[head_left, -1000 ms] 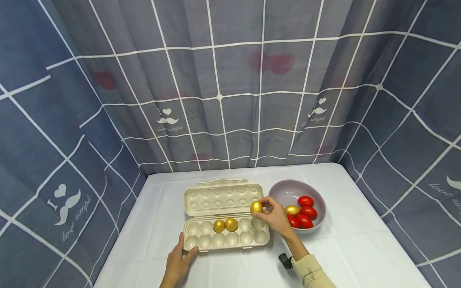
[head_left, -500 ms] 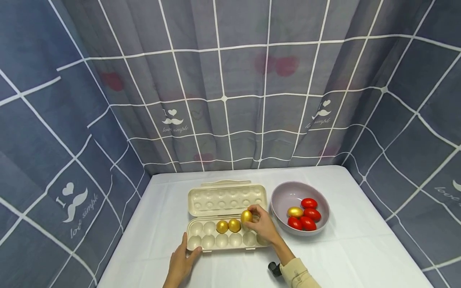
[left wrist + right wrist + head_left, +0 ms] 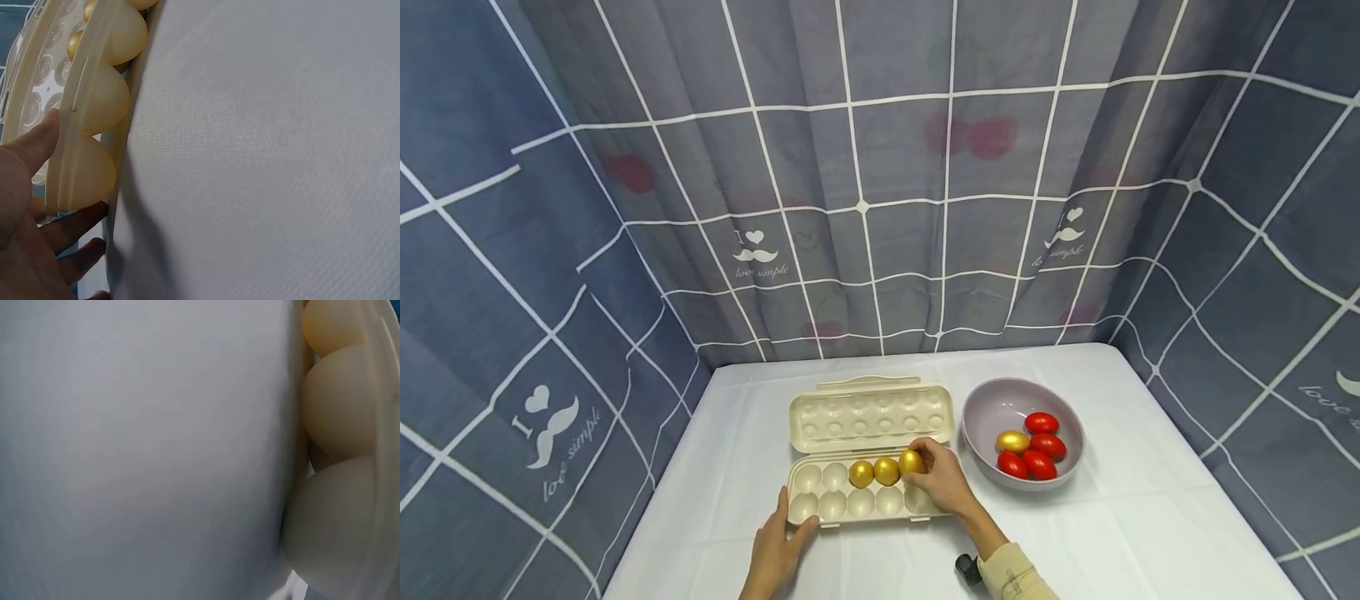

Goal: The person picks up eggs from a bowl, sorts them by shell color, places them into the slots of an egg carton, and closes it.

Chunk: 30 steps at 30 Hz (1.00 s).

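A cream egg carton [image 3: 872, 518] lies open on the white table, its lid [image 3: 871, 406] folded back. Two golden eggs [image 3: 874, 473] sit side by side in its back row. Just to their right, my right hand [image 3: 943, 478] pinches another golden egg [image 3: 911, 462] at a back-row cup; whether it touches the bottom is hidden. The left hand [image 3: 775, 548] grips the carton's front left corner, thumb [image 3: 42, 139] on the rim and fingers below along the side. In the right wrist view only the carton's cups [image 3: 340, 403] show, without the hand.
Right of the carton stands a mauve bowl [image 3: 985, 400] with several red eggs [image 3: 1040, 465] and one golden egg [image 3: 1012, 442]. A black object [image 3: 967, 569] shows at my right wrist. A grey grid-patterned curtain [image 3: 910, 242] rises behind the table.
My right hand has carried its golden egg left and down from above the carton's right end to the cup beside the two eggs. My left hand stays at the corner.
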{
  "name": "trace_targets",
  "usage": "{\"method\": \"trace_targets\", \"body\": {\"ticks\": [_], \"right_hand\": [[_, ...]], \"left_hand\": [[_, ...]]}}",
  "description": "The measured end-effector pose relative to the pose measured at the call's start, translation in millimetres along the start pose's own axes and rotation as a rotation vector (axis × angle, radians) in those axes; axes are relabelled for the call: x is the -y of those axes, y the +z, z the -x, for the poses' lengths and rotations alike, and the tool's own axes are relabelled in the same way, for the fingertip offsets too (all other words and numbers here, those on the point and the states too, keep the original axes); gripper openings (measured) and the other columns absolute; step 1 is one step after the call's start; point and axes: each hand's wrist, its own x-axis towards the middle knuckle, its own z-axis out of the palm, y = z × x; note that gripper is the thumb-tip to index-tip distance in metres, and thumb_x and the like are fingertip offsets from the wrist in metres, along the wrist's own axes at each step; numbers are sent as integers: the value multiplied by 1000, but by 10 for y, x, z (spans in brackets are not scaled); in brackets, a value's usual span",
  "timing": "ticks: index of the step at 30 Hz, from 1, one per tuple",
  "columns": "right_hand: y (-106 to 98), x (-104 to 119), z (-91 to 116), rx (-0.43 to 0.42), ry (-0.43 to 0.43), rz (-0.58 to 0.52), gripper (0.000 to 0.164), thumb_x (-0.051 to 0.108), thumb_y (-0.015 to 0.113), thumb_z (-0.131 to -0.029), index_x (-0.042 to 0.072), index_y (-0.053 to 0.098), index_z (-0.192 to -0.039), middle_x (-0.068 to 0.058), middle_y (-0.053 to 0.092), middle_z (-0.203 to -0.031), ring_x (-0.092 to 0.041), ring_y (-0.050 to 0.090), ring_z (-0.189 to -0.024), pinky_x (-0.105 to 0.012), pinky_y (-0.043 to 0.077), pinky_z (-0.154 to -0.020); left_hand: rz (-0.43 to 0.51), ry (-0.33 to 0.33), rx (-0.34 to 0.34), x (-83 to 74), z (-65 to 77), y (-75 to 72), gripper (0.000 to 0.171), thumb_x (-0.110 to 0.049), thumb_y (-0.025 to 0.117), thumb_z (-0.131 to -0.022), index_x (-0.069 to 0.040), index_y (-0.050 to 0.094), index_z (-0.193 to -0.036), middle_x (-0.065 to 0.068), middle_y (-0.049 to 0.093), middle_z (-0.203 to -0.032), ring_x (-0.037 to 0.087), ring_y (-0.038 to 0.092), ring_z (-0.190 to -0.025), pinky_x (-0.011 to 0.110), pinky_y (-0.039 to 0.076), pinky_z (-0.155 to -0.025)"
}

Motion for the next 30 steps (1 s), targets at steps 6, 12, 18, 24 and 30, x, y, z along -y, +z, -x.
{"method": "trace_targets", "body": {"ticks": [6,12,18,24,30], "right_hand": [[13,1,24,-1,-6,139,43,-14,76,-68,3,60,-104,-8,63,-102,-24,61,-94,-32,54,-81],[34,-9,60,-50,-29,225,36,-10,78,-67,6,61,-94,-3,61,-94,-19,60,-87,-30,53,-76],[26,-8,52,-100,-17,246,33,-6,82,-68,7,61,-91,-1,61,-90,-17,59,-83,-29,53,-74],[12,1,45,-87,-7,220,33,-4,83,-69,7,60,-91,-1,61,-90,-17,60,-84,-29,53,-75],[0,-5,46,-63,-2,189,31,-4,82,-72,6,62,-94,-3,63,-94,-21,62,-89,-32,54,-80]], "left_hand": [[-1,-4,8,-10,2,-4,87,-39,66,-94,17,24,-146,39,40,-140,55,41,-129,70,24,-106],[7,-10,21,-12,8,-2,87,-40,65,-95,16,23,-147,39,38,-142,55,38,-131,72,20,-106],[10,0,4,-2,-1,10,87,-39,66,-94,16,25,-147,40,40,-140,55,39,-129,72,21,-105],[6,-10,6,-3,-2,10,87,-39,67,-94,16,24,-147,40,41,-140,55,40,-129,72,22,-105],[9,-13,15,-15,-2,-5,88,-39,66,-94,16,23,-147,39,39,-141,56,39,-129,74,20,-105]]}}
